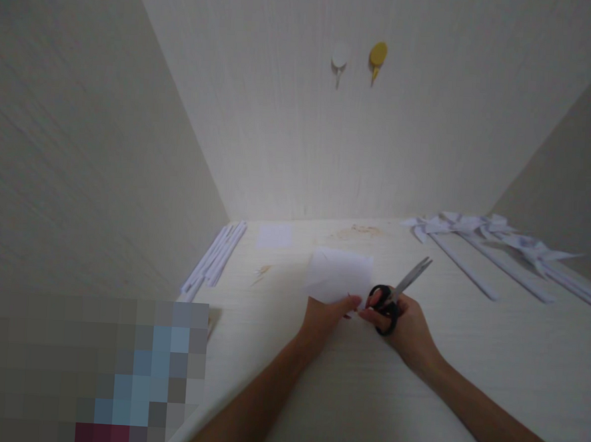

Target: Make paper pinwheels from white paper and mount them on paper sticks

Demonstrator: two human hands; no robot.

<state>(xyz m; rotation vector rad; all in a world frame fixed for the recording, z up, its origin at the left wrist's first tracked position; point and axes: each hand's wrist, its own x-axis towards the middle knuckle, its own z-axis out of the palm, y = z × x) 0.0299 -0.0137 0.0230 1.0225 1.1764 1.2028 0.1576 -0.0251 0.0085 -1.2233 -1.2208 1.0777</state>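
Head: scissors point(406, 284) in right grip point(410, 329)

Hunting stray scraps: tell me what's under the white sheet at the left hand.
Around the white sheet, pale tabletop shows, and the left hand is at its near edge. Whatever lies directly beneath is covered and cannot be seen.
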